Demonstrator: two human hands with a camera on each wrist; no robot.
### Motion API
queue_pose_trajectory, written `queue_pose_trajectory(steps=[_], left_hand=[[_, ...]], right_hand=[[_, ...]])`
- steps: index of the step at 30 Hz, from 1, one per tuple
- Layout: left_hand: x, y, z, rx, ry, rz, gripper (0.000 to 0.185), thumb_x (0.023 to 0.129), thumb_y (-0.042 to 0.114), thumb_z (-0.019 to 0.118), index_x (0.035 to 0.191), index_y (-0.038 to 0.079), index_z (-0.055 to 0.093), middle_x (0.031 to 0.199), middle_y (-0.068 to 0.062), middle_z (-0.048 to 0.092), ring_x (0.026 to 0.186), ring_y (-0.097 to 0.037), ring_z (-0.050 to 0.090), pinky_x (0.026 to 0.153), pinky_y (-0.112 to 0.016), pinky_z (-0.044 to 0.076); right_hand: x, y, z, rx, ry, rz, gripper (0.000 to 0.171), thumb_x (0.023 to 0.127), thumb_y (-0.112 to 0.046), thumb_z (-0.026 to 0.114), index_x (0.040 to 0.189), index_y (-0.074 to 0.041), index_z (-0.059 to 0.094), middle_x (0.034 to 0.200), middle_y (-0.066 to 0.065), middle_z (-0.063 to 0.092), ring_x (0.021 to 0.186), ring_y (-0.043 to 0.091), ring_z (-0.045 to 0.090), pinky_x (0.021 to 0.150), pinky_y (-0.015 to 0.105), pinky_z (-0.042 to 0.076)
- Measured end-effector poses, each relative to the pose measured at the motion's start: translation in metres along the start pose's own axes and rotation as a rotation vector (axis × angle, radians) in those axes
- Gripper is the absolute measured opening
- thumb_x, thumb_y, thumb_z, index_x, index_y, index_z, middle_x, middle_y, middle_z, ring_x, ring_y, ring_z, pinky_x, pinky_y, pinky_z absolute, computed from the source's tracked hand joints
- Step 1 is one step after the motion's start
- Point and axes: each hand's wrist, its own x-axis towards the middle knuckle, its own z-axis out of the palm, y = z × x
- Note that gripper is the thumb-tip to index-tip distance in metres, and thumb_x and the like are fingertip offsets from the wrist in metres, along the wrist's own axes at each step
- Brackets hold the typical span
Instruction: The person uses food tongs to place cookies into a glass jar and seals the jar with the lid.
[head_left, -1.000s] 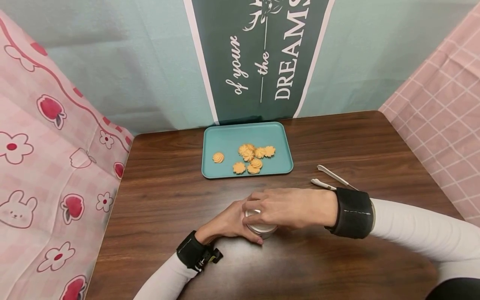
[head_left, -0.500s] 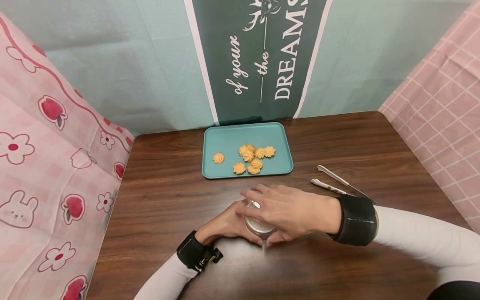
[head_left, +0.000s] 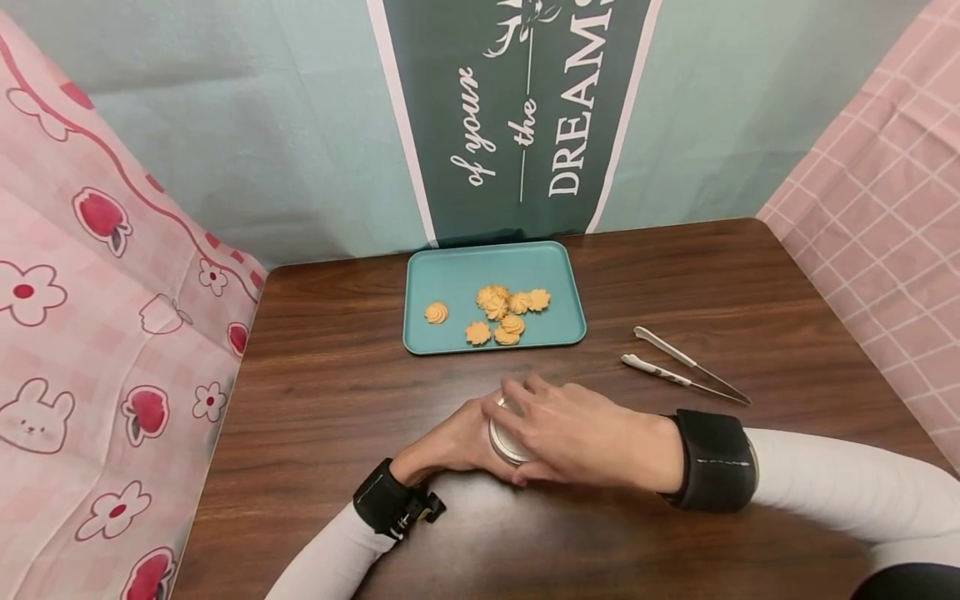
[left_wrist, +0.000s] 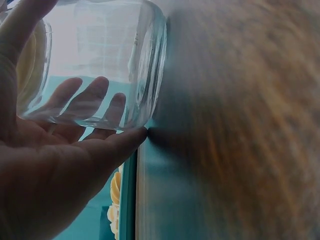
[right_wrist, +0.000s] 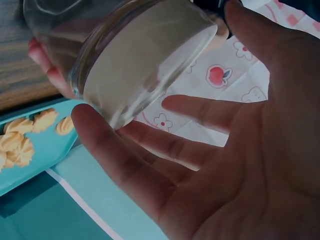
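Observation:
A clear glass jar [head_left: 508,435] with a pale lid [right_wrist: 150,65] stands on the dark wood table [head_left: 337,392], near the front middle. My left hand [head_left: 450,446] wraps round the jar's body from the left; its fingers [left_wrist: 82,97] show through the glass [left_wrist: 100,60]. My right hand [head_left: 573,433] comes in from the right and sits over the top. Its fingers [right_wrist: 115,160] and thumb [right_wrist: 250,45] curl round the lid's rim.
A teal tray [head_left: 450,275] with several piped cookies [head_left: 506,317] lies behind the jar, against the back wall. Metal tongs [head_left: 678,367] lie on the table to the right. Pink cloth screens [head_left: 90,333] flank the table on both sides.
My right hand has turned on the lid, its wrist swinging toward me and away from the tongs. The left hand and the jar have stayed in place.

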Motion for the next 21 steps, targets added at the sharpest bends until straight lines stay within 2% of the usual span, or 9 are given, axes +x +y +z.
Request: queue_pose_trajectory(steps=[7,15,21], left_hand=[[0.0001,-0.0003,0.0004,-0.029,0.004,-0.014,0.100,0.066,0.027,0.103,0.151,0.024,0.049,0.132,0.009,0.066,0.110,-0.006,0.068,0.097,-0.027,0.056],[-0.0003,0.0009,-0.0004,-0.010,-0.005,-0.005,0.101,0.066,0.028,0.103,0.151,0.021,0.049,0.133,0.007,0.067,0.110,-0.005,0.067,0.096,-0.026,0.056],[-0.0013,-0.0005,-0.0002,-0.029,-0.007,-0.020,0.100,0.067,0.027,0.103,0.151,0.024,0.049,0.133,0.009,0.066,0.111,-0.006,0.067,0.096,-0.027,0.056]], right_hand=[[-0.0007,-0.0008,0.0035,-0.069,0.059,-0.034,0.060,0.089,-0.048,0.083,0.132,-0.012,0.063,0.106,0.008,0.060,0.090,0.024,0.063,0.056,0.031,0.057],[-0.0003,0.0021,0.0018,-0.102,0.083,-0.086,0.057,0.088,-0.044,0.085,0.130,-0.012,0.065,0.108,0.007,0.063,0.088,0.021,0.061,0.057,0.028,0.056],[0.0006,0.0050,-0.0004,-0.093,0.070,-0.131,0.054,0.088,-0.041,0.086,0.129,-0.012,0.066,0.108,0.004,0.063,0.089,0.020,0.058,0.058,0.026,0.054]])
